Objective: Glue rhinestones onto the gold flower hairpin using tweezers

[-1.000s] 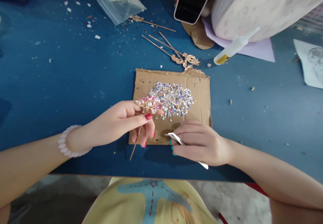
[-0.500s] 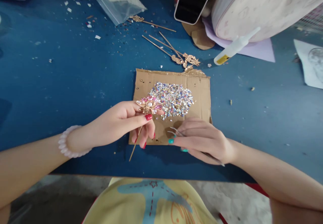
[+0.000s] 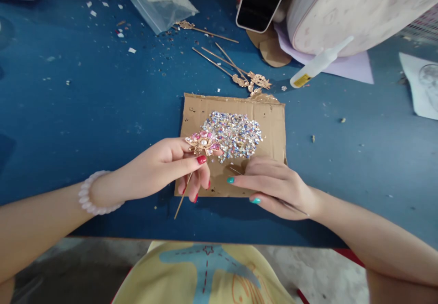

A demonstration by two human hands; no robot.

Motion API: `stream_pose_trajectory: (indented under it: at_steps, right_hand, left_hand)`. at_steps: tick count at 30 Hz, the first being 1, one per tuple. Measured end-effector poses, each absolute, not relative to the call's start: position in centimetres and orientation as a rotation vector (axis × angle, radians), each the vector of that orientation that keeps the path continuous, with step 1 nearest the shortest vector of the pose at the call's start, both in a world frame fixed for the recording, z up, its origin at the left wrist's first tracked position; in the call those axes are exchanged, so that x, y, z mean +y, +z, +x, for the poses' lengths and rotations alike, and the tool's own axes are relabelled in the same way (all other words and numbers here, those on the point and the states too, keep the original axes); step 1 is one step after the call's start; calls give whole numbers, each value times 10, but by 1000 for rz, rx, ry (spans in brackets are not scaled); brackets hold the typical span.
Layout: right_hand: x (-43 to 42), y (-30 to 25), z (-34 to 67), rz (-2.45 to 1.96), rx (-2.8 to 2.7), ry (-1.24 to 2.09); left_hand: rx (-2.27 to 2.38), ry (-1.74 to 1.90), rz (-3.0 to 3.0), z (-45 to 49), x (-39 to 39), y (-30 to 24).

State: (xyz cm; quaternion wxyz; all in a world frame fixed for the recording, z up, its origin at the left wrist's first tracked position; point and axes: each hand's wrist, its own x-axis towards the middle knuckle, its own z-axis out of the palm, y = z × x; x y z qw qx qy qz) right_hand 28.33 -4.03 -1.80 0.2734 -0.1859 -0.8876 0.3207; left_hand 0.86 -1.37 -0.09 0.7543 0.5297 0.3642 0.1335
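Note:
Between the thumb and fingers of my left hand (image 3: 178, 160) is a gold hairpin (image 3: 204, 143), set with pink stones and a white pearl; its thin stem slants down below my fingers. My right hand (image 3: 277, 185) is closed around metal tweezers (image 3: 294, 208), whose tips point left over the cardboard and whose back end sticks out by the wrist. A heap of small glittering rhinestones (image 3: 236, 133) lies on the cardboard piece (image 3: 273, 126), just beyond both hands. The hairpin's head overlaps the heap's left edge in view.
Several gold hairpins (image 3: 239, 79) lie behind the cardboard. A white glue bottle (image 3: 315, 69), a phone (image 3: 262, 2), a pale round bag (image 3: 349, 12) and a clear plastic bag (image 3: 160, 7) stand or lie at the back. A printed paper (image 3: 422, 85) is at right.
My right hand has shifted slightly up, and the tweezers have turned, their tips now less visible. My left hand and the hairpin have hardly moved.

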Motion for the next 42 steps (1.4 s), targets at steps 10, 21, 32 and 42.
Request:
stream_pose_trajectory:
  at_steps: [10, 21, 32, 42]
  right_hand:
    - [-41, -17, 283, -486, -2431, 793]
    - [-42, -18, 283, -494, -2434, 747]
    - [-41, -13, 282, -598, -2365, 780]
    - [-43, -17, 283, -692, -2234, 902]
  left_hand:
    - [798, 286, 1158, 9, -14, -1]
    - [781, 300, 1149, 8, -14, -1]
    - [764, 307, 1152, 7, -15, -3]
    - [807, 309, 1147, 11, -17, 1]
